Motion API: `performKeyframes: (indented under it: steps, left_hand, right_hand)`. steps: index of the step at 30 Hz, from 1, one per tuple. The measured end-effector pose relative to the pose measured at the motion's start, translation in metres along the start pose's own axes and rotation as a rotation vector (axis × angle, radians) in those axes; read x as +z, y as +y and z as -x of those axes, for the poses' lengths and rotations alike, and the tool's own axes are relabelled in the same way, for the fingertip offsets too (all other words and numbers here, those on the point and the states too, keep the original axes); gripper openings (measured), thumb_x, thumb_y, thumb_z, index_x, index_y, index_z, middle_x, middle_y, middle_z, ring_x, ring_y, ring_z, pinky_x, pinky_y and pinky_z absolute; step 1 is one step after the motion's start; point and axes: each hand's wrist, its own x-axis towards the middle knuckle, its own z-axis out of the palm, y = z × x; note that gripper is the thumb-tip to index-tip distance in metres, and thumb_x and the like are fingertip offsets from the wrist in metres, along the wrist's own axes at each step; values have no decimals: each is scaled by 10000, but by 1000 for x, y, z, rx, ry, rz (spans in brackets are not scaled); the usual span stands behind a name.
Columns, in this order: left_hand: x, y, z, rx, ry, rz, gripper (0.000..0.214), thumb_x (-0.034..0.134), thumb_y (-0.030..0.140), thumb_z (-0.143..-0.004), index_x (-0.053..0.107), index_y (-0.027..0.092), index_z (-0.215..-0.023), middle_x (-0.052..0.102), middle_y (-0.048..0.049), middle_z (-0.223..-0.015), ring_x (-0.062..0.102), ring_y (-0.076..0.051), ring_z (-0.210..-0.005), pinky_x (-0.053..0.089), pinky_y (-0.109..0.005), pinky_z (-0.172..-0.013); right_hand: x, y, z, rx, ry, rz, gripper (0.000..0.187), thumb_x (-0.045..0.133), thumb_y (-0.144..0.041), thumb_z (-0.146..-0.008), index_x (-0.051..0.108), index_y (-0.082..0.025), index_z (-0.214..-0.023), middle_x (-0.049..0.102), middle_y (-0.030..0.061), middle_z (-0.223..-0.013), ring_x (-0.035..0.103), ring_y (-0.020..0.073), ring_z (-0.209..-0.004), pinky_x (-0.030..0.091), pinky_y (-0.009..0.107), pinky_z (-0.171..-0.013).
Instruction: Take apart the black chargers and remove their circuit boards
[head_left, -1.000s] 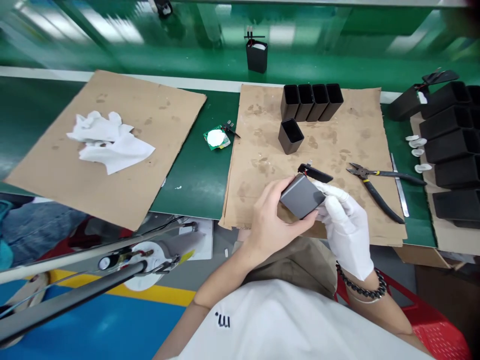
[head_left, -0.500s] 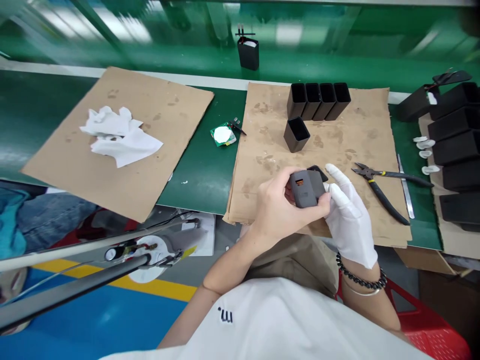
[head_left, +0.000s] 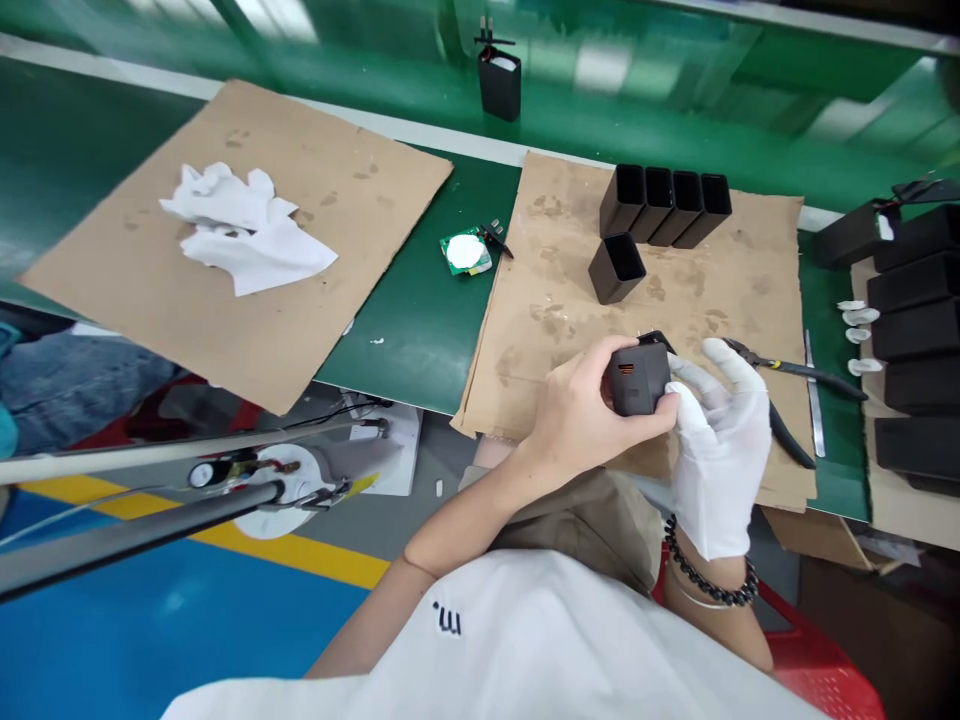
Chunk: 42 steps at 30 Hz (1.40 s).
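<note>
My bare left hand (head_left: 581,400) is closed round a black charger casing (head_left: 637,380), its small slotted face turned up with orange showing inside. Behind the casing, a black end piece with metal prongs (head_left: 655,339) partly shows. My right hand (head_left: 720,450), in a white glove, is beside it with fingers apart. Its thumb tip touches or nearly touches the casing's right side, and part of its fingertips is hidden there. Just past the right fingers lie pliers (head_left: 780,370) with black handles. An open black casing (head_left: 617,268) stands farther back on the cardboard.
Several empty black casings (head_left: 664,205) stand in a row at the back. A green circuit board (head_left: 465,252) lies left of the cardboard (head_left: 540,300). White gloves or cloths (head_left: 255,240) rest on another sheet. More black casings (head_left: 919,340) line the right side, near a metal strip (head_left: 814,400).
The casing has turned in my left hand, so its slotted face points more toward me. My right fingers have spread slightly away from it. The whole view has shifted and tilted.
</note>
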Motion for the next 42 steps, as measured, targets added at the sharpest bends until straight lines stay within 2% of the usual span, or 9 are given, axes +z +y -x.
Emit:
performKeyframes:
  steps: [9, 14, 18, 21, 23, 27, 31, 38, 42]
  left_hand:
    - [5, 8, 1, -56, 79, 128, 457, 856, 385, -712, 619, 214, -1063, 761, -44, -979, 733, -188, -824, 623, -289, -687]
    - [7, 9, 1, -125, 74, 219, 447, 859, 349, -703, 625, 205, -1055, 757, -45, -972, 726, -188, -830, 608, -277, -681]
    - [5, -2, -5, -260, -63, 524, 352, 809, 343, -759, 638, 211, -1038, 759, -39, -990, 735, -189, -887, 622, -274, -732]
    - [-1, -12, -10, -289, -213, 735, 326, 738, 442, -826, 648, 217, -1044, 757, -49, -1015, 746, -216, -941, 632, -302, -744]
    - [-5, -16, -11, -312, -304, 792, 368, 663, 529, -863, 650, 222, -1067, 751, -56, -993, 747, -224, -880, 619, -309, -662]
    - [-9, -20, -10, -429, -407, 893, 380, 644, 545, -833, 676, 207, -1005, 711, -43, -837, 675, -172, -653, 556, -281, -520]
    - [-10, -17, -7, -520, -384, 1006, 390, 741, 491, -767, 707, 187, -1009, 694, -21, -835, 638, -137, -670, 523, -221, -529]
    - [-4, -8, -2, -249, -267, 895, 454, 837, 452, -807, 676, 239, -1174, 710, -47, -1209, 662, -210, -1109, 556, -299, -966]
    - [1, -12, 2, -336, -317, 930, 515, 864, 469, -786, 660, 244, -1202, 695, -54, -1296, 634, -243, -1235, 500, -346, -1088]
  right_hand:
    - [6, -10, 6, -66, 86, -155, 396, 781, -306, -845, 709, -234, -1228, 814, 46, -1055, 768, 256, -1064, 589, 460, -1022]
    - [12, -13, 8, -138, 153, -77, 370, 781, -349, -823, 738, -211, -1163, 808, 63, -1026, 772, 278, -1024, 572, 510, -1048]
    - [13, -21, 8, -275, 172, 43, 392, 808, -316, -806, 748, -235, -1185, 758, 57, -1206, 762, 296, -1067, 575, 524, -1047]
    - [11, -34, 4, -461, 277, 110, 351, 816, -259, -809, 775, -246, -1157, 761, 55, -1134, 766, 294, -972, 610, 527, -964]
    - [8, -43, 0, -554, 321, 139, 357, 811, -247, -824, 780, -263, -1178, 751, 54, -1154, 737, 289, -1058, 597, 499, -987]
    - [-2, -57, -2, -418, 151, 135, 373, 777, -278, -885, 764, -285, -1257, 740, 38, -1278, 733, 253, -1113, 602, 426, -1005]
    - [-11, -63, 3, -313, -18, 374, 284, 693, -365, -961, 779, -332, -1230, 771, -14, -1250, 751, 232, -1116, 636, 367, -966]
    - [-16, -50, 12, -353, -54, 477, 392, 551, -296, -1042, 649, -380, -1412, 660, -52, -1445, 639, 194, -1343, 490, 362, -1216]
    - [-15, -38, 14, -444, -139, 388, 470, 575, -181, -1021, 618, -396, -1437, 582, -67, -1534, 550, 177, -1437, 453, 319, -1236]
